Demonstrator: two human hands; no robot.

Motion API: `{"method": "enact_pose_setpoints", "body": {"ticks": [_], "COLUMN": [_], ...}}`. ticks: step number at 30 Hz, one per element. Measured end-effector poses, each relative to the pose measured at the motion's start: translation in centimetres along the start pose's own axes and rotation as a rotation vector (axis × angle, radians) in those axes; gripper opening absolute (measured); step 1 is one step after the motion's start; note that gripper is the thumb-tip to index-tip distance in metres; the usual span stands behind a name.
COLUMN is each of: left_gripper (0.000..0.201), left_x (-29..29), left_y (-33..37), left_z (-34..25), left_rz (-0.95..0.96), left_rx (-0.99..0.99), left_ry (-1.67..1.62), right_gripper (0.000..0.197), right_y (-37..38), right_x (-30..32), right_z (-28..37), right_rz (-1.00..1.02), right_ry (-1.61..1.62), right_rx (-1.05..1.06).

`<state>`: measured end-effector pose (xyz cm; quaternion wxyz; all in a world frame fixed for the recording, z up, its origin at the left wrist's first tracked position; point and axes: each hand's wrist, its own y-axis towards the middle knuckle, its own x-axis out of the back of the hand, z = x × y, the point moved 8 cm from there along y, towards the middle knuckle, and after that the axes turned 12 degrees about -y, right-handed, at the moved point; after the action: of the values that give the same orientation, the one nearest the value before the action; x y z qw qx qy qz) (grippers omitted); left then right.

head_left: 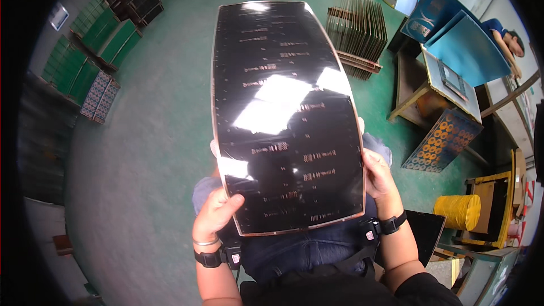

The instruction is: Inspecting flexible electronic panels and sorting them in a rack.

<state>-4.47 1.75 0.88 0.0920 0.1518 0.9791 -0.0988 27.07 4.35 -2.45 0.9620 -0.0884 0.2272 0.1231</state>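
A long, glossy black circuit-board panel (340, 198) stretches away from me above my lap. Rows of small pale marks cover it, its border is copper-coloured, and bright lights reflect off its surface. My left hand (215, 214) grips the near left edge, thumb on the top face and most fingers hidden beneath. At the right edge my right hand (382, 179) is closed on the panel, with the thumb along the rim and fingertips behind it. Both wrists wear black straps.
A rack of upright thin panels (357, 31) stands beyond on the green floor. To the right are a wooden-legged table (416, 99), blue boards (470, 48), a leaning orange-patterned panel (443, 141) and a yellow roll (458, 212). Another person (501, 37) leans at far right. Green racks (68, 73) line the left.
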Motion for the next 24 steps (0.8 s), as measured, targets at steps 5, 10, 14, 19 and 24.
{"method": "enact_pose_setpoints", "body": {"ticks": [5,10,14,19,24], "left_gripper": [0.028,0.028,0.035,0.044,0.033], "left_x": [-0.4,0.7,3.7,2.3,1.6], "left_y": [-0.5,-0.6,-0.6,-0.8,-0.4], "left_z": [-0.9,-0.9,-0.9,-2.8,3.5], "left_rz": [0.064,0.000,-0.218,-0.437,-0.423], "left_rx": [0.055,0.068,-0.087,-0.314,-0.235], "left_ry": [0.103,0.134,-0.369,-0.951,-1.016], "right_gripper": [0.031,0.040,0.043,0.041,0.046], "right_y": [1.7,3.0,2.9,3.5,3.5], "right_x": [-0.6,-2.2,-2.4,-1.9,-5.7], "right_z": [3.3,4.3,4.1,3.1,0.8], "right_rz": [-0.034,-0.057,-0.132,-0.187,-0.081], "right_ry": [0.152,0.178,0.215,0.309,0.223], "right_rx": [0.142,0.142,0.193,0.282,0.193]}}
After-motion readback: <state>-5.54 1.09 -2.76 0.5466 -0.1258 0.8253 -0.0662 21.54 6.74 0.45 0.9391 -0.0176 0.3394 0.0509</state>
